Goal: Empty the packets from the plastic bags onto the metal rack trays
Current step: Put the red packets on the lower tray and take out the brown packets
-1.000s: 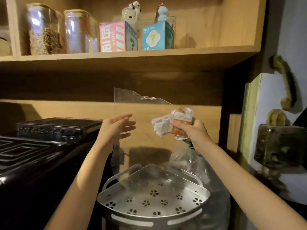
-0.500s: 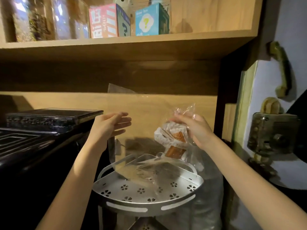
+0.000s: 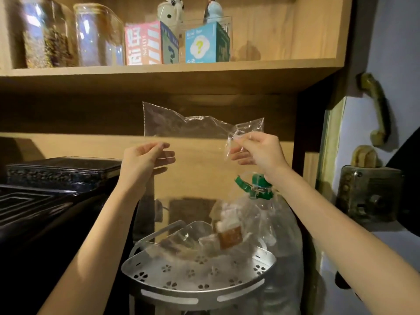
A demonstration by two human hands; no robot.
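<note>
Two hands on one plastic bag (image 3: 193,128) at 12 o'clock | right hand (image 3: 261,151) grip pinches its corner, left hand (image 3: 145,159) grip pinches its edge | bag light, limp, slippery; hold the corners | packets (image 3: 227,235) slide toward the metal rack tray (image 3: 200,292) at 6 o'clock.

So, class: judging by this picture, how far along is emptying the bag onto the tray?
Done: little yet; the tray looks bare in front. In hand: both hands, left and right, hold the upended bag while packets slide towards the tray. Left: packets must land clear; bag set aside.
</note>
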